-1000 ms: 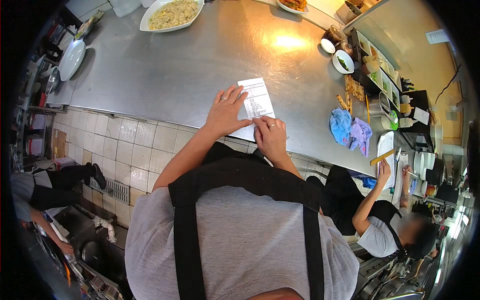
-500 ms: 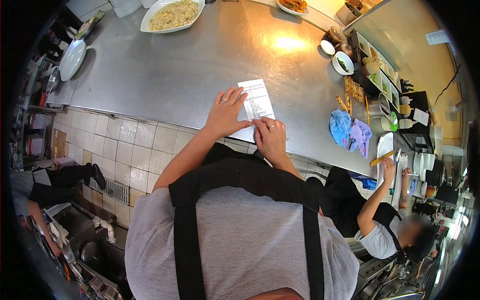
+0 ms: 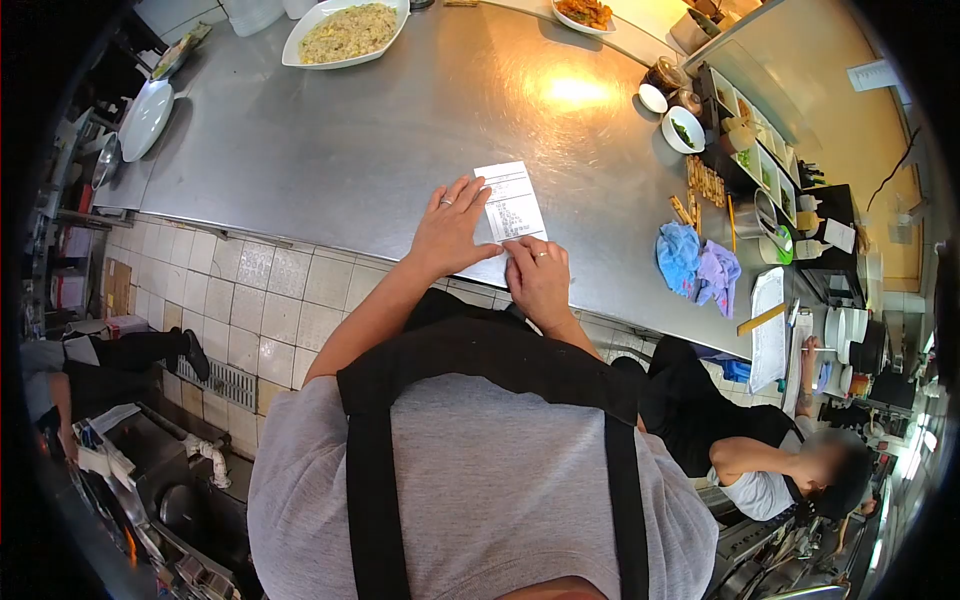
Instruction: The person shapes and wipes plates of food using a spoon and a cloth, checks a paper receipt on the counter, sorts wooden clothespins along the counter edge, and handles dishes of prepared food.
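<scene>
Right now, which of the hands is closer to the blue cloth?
Right. The right hand is left of the blue cloth, at the paper's near edge; the left hand is farther left.

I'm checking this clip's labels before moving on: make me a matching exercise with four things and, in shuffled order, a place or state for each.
Column one:
1. Printed slip
2. Left hand
3. Blue cloth
4. Rice

Column two:
A. Bunched up next to a purple cloth
B. Spread open at the left edge of a piece of paper
C. Heaped in a white dish
D. White, lying on the metal counter

Right pairs: 1-D, 2-B, 3-A, 4-C
</scene>
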### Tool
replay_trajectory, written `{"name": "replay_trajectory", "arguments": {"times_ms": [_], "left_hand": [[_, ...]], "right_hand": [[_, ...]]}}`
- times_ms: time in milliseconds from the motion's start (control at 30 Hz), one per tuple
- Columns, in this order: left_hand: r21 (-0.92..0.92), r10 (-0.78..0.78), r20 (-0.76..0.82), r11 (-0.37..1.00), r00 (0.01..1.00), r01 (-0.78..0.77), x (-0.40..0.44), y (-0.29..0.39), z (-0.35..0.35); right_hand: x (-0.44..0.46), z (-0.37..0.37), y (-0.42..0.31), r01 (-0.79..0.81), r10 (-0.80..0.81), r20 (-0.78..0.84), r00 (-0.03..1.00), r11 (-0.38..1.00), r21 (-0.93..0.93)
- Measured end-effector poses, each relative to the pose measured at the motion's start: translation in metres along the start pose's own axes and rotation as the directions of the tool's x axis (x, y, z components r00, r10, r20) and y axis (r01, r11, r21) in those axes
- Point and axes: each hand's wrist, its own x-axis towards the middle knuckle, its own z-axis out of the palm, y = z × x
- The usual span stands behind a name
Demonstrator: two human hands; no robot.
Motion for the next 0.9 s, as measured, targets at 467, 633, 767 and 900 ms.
{"name": "replay_trajectory", "arguments": {"times_ms": [467, 633, 767, 900], "left_hand": [[0.009, 0.017, -0.014, 1.0, 1.0, -0.016, 0.0, 0.0, 0.0], [0.007, 0.016, -0.03, 1.0, 0.999, -0.016, 0.0, -0.001, 0.001], [0.003, 0.021, -0.034, 1.0, 0.999, -0.021, 0.0, -0.001, 0.001], [0.017, 0.022, -0.022, 1.0, 1.0, -0.021, 0.0, -0.002, 0.001]], "right_hand": [[0.018, -0.008, -0.014, -0.112, 0.131, 0.183, 0.974, 0.987, -0.112], [0.023, -0.009, -0.017, -0.128, 0.151, 0.207, 0.967, 0.984, -0.12], [0.026, -0.01, -0.019, -0.095, 0.113, 0.261, 0.959, 0.992, -0.083], [0.027, -0.01, -0.024, -0.096, 0.097, 0.29, 0.952, 0.995, -0.017]]}}
